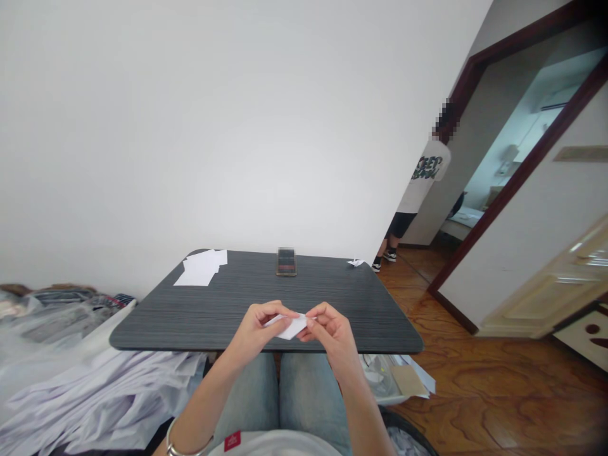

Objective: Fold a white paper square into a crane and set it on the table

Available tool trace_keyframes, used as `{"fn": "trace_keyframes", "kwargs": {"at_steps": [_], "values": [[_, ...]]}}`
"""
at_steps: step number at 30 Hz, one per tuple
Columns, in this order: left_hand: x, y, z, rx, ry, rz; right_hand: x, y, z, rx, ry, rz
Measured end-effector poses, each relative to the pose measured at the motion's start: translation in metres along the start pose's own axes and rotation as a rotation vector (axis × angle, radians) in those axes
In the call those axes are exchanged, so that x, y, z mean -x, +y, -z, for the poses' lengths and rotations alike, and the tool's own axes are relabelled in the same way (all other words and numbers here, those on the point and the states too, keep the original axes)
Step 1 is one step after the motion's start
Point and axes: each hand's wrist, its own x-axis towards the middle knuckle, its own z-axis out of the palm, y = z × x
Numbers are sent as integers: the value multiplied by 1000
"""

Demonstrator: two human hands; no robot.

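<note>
Wall: smooth, plain white point(237, 126), filling the backdrop, and off to the right a dark wood door frame point(517, 174) leans across the view.
Floor: glossy brown wood point(498, 380), swirling grain all over it.
Table: dark, fine streaked grain point(332, 285), rounded corners, thin edge.
Far side: loose white sheets point(199, 267) overlapping at the left, a phone point(287, 261) by the wall in the middle, and a small, spiky white figure point(355, 262) over by the right corner.
Left of the table: crumpled white cloth point(109, 399), soft folds everywhere, with filmy plastic point(61, 323) heaped behind it.
Doorway: a person point(420, 183) standing there, white printed top, dark shorts.
Paper: and here's the centre of it all, white point(292, 327), folded small and flat, straight edges, angled corners, its lower tip pointing towards the lap.
Left hand: pinching point(259, 326), thumb on the near face, forefinger along the top edge, gripping the paper's left part.
Right hand: thumb and forefinger closed point(335, 329) on the right corner, other fingers curled behind.
Position: paper right between both sets of fingertips, over the table's near edge, above pale denim legs point(251, 399).
</note>
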Motion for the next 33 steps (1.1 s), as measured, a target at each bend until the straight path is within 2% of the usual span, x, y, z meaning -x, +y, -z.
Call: {"fn": "trace_keyframes", "kwargs": {"at_steps": [11, 16, 21, 28, 33], "values": [[4, 4, -1, 78, 21, -39, 5, -3, -4, -54, -3, 60], [6, 11, -1, -67, -13, -143, 6, -7, -5, -82, -40, 24], [7, 16, -3, -213, -46, -206, 6, -10, -7, 11, 1, -29], [7, 18, -2, -289, -55, -196, 5, -10, -4, 5, -6, -92], [7, 21, 1, -315, -128, -158, 5, -10, -3, -8, -32, -125]]}}
